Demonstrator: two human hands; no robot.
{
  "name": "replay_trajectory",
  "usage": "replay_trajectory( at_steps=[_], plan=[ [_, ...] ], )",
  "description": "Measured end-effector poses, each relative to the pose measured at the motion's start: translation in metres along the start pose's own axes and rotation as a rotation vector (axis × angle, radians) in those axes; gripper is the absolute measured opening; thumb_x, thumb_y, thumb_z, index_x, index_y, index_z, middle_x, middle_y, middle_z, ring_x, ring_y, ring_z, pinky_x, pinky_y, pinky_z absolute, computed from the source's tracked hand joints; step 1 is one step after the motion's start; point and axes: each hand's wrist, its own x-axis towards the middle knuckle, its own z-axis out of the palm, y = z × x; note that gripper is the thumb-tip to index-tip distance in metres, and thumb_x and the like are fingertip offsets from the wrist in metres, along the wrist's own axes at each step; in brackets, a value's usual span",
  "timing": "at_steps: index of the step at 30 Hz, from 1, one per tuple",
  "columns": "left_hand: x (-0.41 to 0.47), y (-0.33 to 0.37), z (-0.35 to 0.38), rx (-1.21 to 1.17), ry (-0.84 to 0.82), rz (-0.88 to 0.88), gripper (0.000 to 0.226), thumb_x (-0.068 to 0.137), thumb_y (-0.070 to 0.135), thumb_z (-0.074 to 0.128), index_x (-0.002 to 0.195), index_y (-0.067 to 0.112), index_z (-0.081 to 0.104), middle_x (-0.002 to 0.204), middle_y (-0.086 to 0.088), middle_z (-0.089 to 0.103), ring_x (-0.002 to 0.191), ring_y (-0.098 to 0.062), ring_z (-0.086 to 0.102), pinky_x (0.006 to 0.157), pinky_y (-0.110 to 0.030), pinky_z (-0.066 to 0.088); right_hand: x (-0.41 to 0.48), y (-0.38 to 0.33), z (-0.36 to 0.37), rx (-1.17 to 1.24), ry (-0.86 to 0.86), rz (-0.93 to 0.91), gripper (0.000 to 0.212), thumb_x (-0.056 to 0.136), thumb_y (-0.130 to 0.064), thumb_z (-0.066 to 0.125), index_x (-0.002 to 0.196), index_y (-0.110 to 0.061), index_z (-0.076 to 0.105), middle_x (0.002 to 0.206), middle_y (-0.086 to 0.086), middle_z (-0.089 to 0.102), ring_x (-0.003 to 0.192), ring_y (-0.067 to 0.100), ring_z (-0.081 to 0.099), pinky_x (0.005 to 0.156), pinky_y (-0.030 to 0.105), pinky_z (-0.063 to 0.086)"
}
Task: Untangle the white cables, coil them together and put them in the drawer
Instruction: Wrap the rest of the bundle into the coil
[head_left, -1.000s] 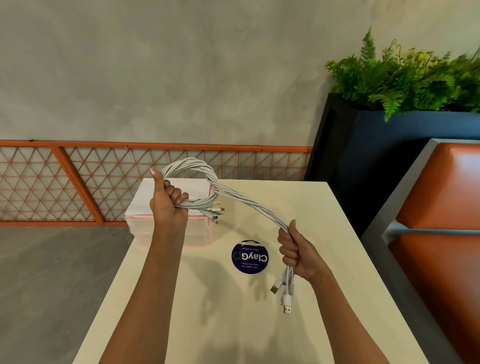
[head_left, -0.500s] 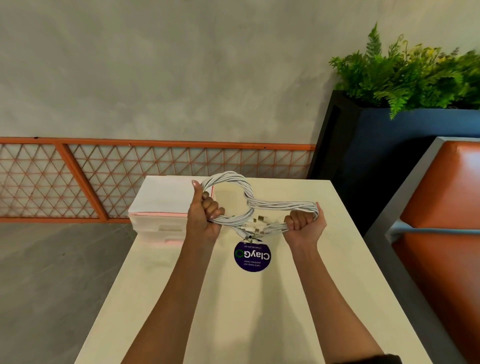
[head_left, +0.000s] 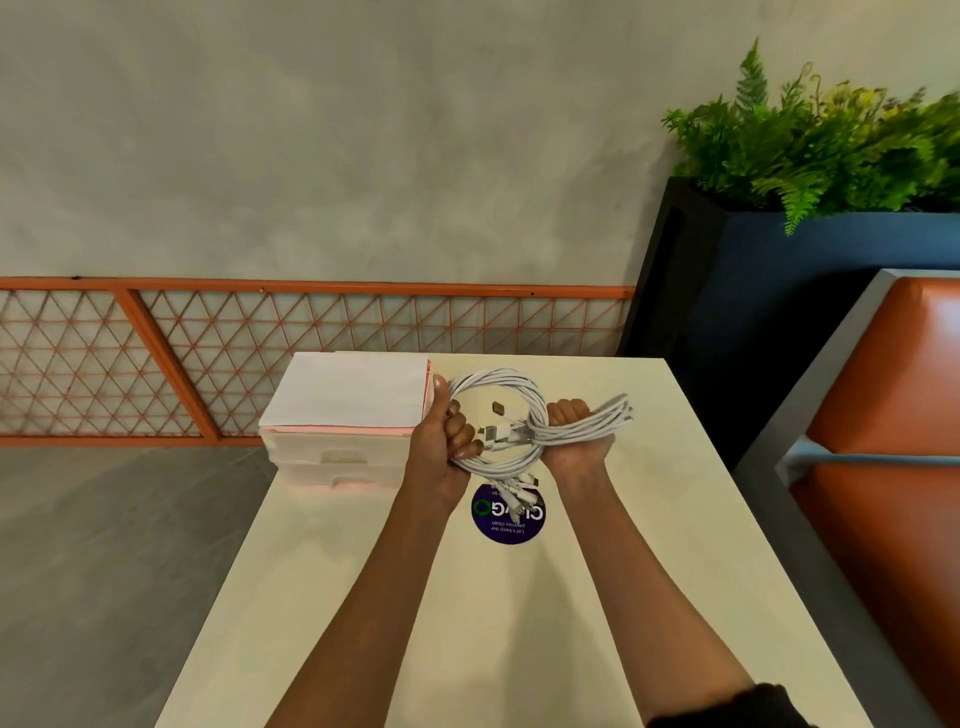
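The white cables (head_left: 497, 376) are wound in one round coil, held in the air above the desk (head_left: 519, 649). The left hand (head_left: 445, 441) grips the coil's left side, and the right hand (head_left: 575, 441) is closed around its right side. Some plugs hang over a purple sticker (head_left: 501, 530). Just left of the coil stands the drawer unit (head_left: 332, 460), both drawers closed, their contents unclear. Behind, a dark planter (head_left: 779, 291) holds green ferns (head_left: 831, 140).

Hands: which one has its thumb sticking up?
The left hand: its thumb sticks up beside the coil of white cables. The right hand is a fist round the bundle, no thumb showing.
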Motion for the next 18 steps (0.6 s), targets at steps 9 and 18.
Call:
replay_trajectory(
  at_steps=[9, 18],
  plan=[
    [-0.002, -0.008, 0.000, 0.033, 0.086, 0.080, 0.039, 0.091, 0.041, 0.053, 0.062, 0.019, 0.039, 0.042, 0.010, 0.021, 0.034, -0.003, 0.018, 0.035, -0.014, 0.019, 0.009, 0.010, -0.005, -0.148, 0.185, 0.160, 0.042, 0.099, -0.011, 0.024, 0.058, -0.013, 0.037, 0.050, 0.010, 0.034, 0.038, 0.022, 0.039, 0.044, 0.026, 0.050],
    [-0.001, -0.011, -0.003, 0.062, 0.061, 0.153, 0.031, 0.087, 0.047, 0.053, 0.089, 0.017, 0.058, 0.051, 0.007, 0.038, 0.043, -0.003, 0.035, 0.045, -0.017, 0.036, 0.016, 0.016, -0.015, -0.241, 0.257, 0.384, 0.039, 0.097, -0.011, 0.027, 0.101, 0.001, 0.064, 0.099, 0.019, 0.066, 0.098, 0.028, 0.059, 0.099, 0.042, 0.043]
  ],
)
